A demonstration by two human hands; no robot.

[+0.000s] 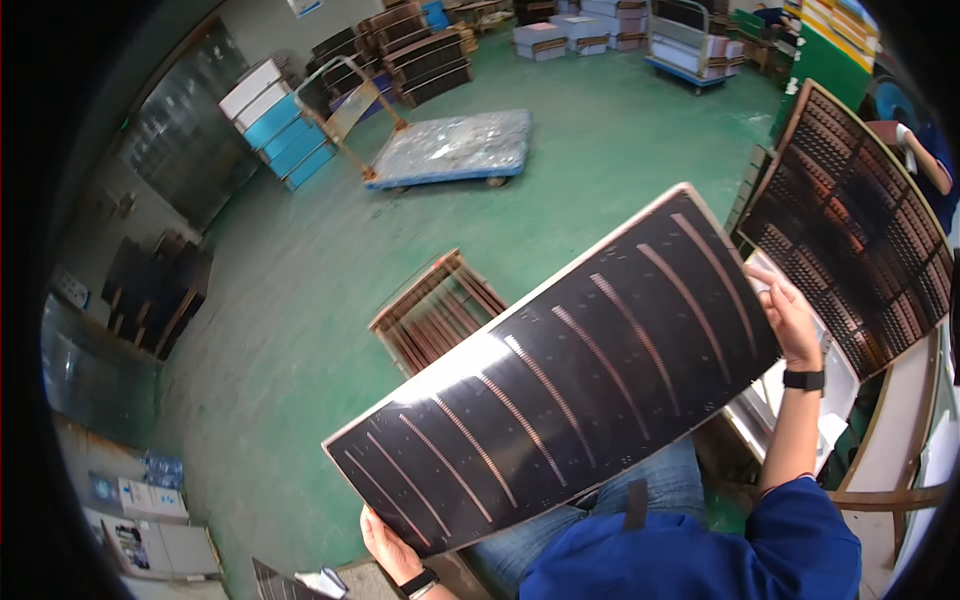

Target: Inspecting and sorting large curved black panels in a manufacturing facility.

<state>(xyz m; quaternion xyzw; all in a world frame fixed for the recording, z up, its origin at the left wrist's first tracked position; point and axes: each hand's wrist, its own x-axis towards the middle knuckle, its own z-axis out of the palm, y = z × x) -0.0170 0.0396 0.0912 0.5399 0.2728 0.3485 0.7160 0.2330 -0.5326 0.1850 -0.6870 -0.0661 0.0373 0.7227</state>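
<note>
Above the lap, striped black panel, left hand half-closed on its left end, right hand gripping the right

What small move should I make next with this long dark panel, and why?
I'd probably ease the dark panel slightly left. Your left hand and right hand hold its opposite ends, and in this view the right end appears close to the perforated dark sheet, so more clearance might help avoid a knock.

A head-worn fisheye camera is looking down and forward, viewing the dark panel closely and taking in the floor beyond.
</note>
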